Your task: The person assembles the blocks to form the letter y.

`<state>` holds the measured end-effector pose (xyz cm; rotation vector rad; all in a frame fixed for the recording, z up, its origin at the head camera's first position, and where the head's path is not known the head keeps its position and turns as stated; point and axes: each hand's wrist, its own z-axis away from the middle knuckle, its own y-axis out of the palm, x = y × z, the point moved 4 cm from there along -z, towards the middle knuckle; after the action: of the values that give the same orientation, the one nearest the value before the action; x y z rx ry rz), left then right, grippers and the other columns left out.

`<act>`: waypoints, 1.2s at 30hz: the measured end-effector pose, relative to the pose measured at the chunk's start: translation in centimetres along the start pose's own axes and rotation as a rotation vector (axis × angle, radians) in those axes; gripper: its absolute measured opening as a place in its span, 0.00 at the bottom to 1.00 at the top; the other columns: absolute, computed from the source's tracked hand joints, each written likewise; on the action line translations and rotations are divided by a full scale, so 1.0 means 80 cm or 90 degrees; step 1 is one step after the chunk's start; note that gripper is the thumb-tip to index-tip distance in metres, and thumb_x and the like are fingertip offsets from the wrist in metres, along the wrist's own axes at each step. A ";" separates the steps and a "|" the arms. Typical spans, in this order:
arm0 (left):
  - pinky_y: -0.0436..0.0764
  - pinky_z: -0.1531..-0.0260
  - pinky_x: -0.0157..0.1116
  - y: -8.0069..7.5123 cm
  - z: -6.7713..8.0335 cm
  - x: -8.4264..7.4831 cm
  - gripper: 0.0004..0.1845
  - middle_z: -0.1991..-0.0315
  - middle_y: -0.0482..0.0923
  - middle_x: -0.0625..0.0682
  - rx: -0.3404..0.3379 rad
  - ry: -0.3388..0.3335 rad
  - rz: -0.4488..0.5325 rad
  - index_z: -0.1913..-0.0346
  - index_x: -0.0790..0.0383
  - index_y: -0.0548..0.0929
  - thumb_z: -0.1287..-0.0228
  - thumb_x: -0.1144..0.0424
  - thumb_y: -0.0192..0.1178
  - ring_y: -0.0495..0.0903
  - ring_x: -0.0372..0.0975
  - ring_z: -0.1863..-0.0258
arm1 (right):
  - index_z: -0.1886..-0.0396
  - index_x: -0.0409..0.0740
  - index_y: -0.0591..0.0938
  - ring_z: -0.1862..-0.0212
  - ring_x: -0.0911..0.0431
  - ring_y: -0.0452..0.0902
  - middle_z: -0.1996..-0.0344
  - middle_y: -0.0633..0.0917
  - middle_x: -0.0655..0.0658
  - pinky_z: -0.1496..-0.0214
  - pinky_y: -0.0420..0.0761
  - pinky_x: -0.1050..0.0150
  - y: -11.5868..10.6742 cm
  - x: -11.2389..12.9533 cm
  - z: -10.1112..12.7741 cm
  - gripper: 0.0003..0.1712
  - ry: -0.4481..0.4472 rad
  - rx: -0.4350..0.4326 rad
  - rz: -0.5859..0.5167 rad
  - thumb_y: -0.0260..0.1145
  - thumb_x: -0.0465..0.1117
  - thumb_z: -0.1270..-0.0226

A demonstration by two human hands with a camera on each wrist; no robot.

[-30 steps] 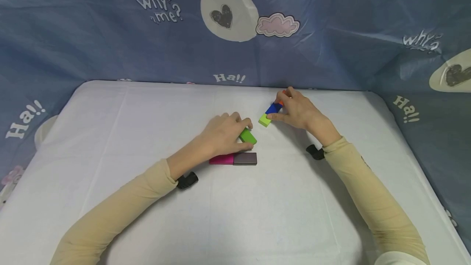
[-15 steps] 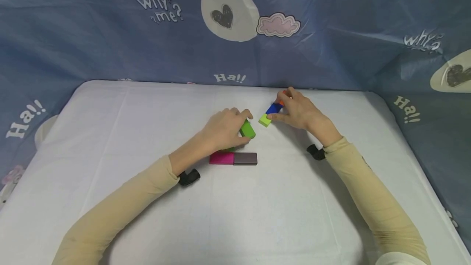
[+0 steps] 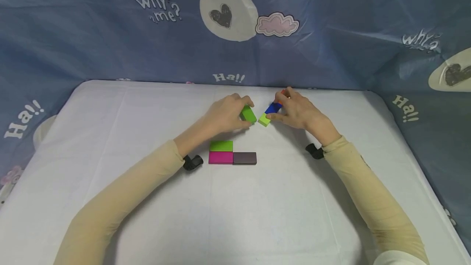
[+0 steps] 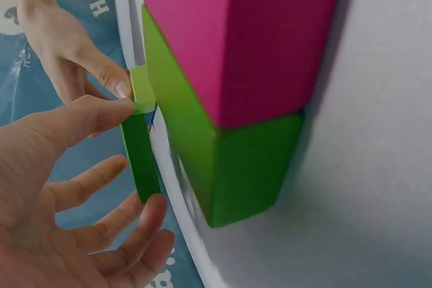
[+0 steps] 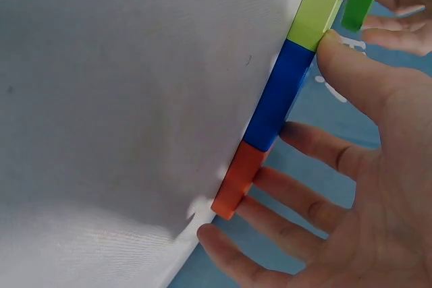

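Observation:
My left hand (image 3: pixel 228 113) pinches a green block (image 3: pixel 248 114) between thumb and fingers, close beside the lower-left end of a short row. That row runs from a lime block (image 5: pixel 314 17) through a blue block (image 5: pixel 279 96) to an orange block (image 5: pixel 239 180). Along its right side, my right hand (image 3: pixel 301 111) touches it, thumb at the lime block and other fingers by the blue and orange ones. Nearer the body, a second green block (image 3: pixel 221 146) lies against a magenta block (image 3: pixel 220 158), with a dark grey block (image 3: pixel 244 158) end to end with the magenta one.
A white cloth (image 3: pixel 279 203) covers the table under both arms. Behind its far edge hangs a blue printed curtain (image 3: pixel 324 32), which also runs down both sides. Black wrist straps (image 3: pixel 193 162) show below the sleeves.
My left hand has carried the green block away from the magenta and grey blocks, up toward the lime end of the row, uncovering the second green block. My right hand stays in place.

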<state>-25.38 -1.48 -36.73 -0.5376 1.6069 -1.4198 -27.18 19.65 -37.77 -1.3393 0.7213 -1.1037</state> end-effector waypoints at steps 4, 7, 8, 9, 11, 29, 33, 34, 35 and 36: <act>0.85 0.54 0.45 0.002 -0.006 0.004 0.29 0.45 0.80 0.55 0.011 -0.003 0.012 0.37 0.49 0.79 0.41 0.47 0.71 0.79 0.43 0.53 | 0.41 0.49 0.73 0.49 0.43 0.77 0.40 0.72 0.40 0.44 0.80 0.46 0.001 0.000 0.000 0.34 0.000 -0.001 0.003 0.65 0.68 0.34; 0.84 0.53 0.46 0.004 -0.011 0.007 0.28 0.45 0.80 0.54 0.014 -0.005 0.018 0.38 0.48 0.80 0.41 0.47 0.71 0.79 0.43 0.52 | 0.41 0.50 0.73 0.50 0.43 0.77 0.41 0.72 0.40 0.46 0.80 0.47 0.000 0.000 0.000 0.34 0.003 0.000 0.007 0.64 0.68 0.34; 0.84 0.53 0.46 0.004 -0.013 0.008 0.28 0.45 0.80 0.54 0.014 -0.006 0.019 0.38 0.48 0.80 0.41 0.46 0.71 0.79 0.43 0.52 | 0.40 0.50 0.73 0.50 0.43 0.77 0.40 0.72 0.40 0.46 0.80 0.46 0.000 0.000 0.000 0.34 0.004 0.001 0.007 0.64 0.68 0.34; 0.84 0.53 0.46 0.004 -0.015 0.008 0.28 0.46 0.80 0.54 0.014 -0.007 0.021 0.38 0.48 0.80 0.40 0.47 0.70 0.79 0.43 0.51 | 0.40 0.51 0.73 0.50 0.43 0.78 0.41 0.71 0.40 0.46 0.80 0.46 0.000 -0.001 0.000 0.34 0.005 0.002 0.008 0.64 0.68 0.34; 0.84 0.54 0.45 0.005 -0.018 0.011 0.27 0.47 0.80 0.54 0.014 -0.010 0.021 0.38 0.48 0.80 0.39 0.47 0.70 0.79 0.43 0.52 | 0.40 0.51 0.73 0.50 0.43 0.78 0.40 0.71 0.40 0.46 0.80 0.46 0.000 -0.001 0.000 0.34 0.008 0.004 0.008 0.64 0.69 0.34; 0.82 0.53 0.44 0.002 -0.039 0.011 0.26 0.49 0.80 0.52 0.001 0.009 0.014 0.39 0.49 0.80 0.39 0.47 0.70 0.77 0.42 0.52 | 0.40 0.51 0.73 0.51 0.44 0.78 0.38 0.71 0.40 0.46 0.80 0.46 0.000 -0.001 0.001 0.35 0.011 0.006 0.006 0.63 0.70 0.35; 0.82 0.54 0.44 0.005 -0.042 0.010 0.26 0.50 0.80 0.52 0.004 0.009 0.007 0.39 0.49 0.80 0.39 0.47 0.70 0.77 0.42 0.52 | 0.39 0.52 0.73 0.49 0.43 0.77 0.36 0.71 0.39 0.44 0.80 0.45 0.001 -0.001 0.000 0.35 0.009 0.010 0.006 0.63 0.70 0.34; 0.82 0.54 0.44 0.005 -0.042 0.010 0.26 0.50 0.80 0.52 0.003 0.011 0.006 0.39 0.49 0.80 0.39 0.48 0.70 0.77 0.42 0.52 | 0.39 0.52 0.73 0.49 0.43 0.77 0.36 0.71 0.39 0.44 0.80 0.45 0.001 -0.001 0.000 0.35 0.009 0.010 0.006 0.63 0.70 0.34; 0.82 0.54 0.44 0.005 -0.043 0.009 0.26 0.50 0.81 0.52 0.003 0.013 0.004 0.39 0.49 0.80 0.39 0.48 0.70 0.77 0.42 0.52 | 0.39 0.52 0.73 0.49 0.43 0.77 0.36 0.70 0.39 0.44 0.80 0.45 0.001 -0.001 0.000 0.35 0.009 0.011 0.005 0.63 0.70 0.34; 0.82 0.53 0.44 0.006 -0.043 0.008 0.26 0.50 0.81 0.52 0.003 0.015 0.003 0.39 0.49 0.80 0.39 0.48 0.70 0.77 0.42 0.52 | 0.40 0.52 0.73 0.49 0.43 0.77 0.36 0.71 0.39 0.44 0.80 0.45 0.001 -0.001 0.000 0.35 0.009 0.010 0.005 0.63 0.70 0.34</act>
<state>-28.48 0.02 -37.59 -0.5155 1.6209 -1.4310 -27.18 19.76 -37.84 -1.3146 0.7266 -1.1111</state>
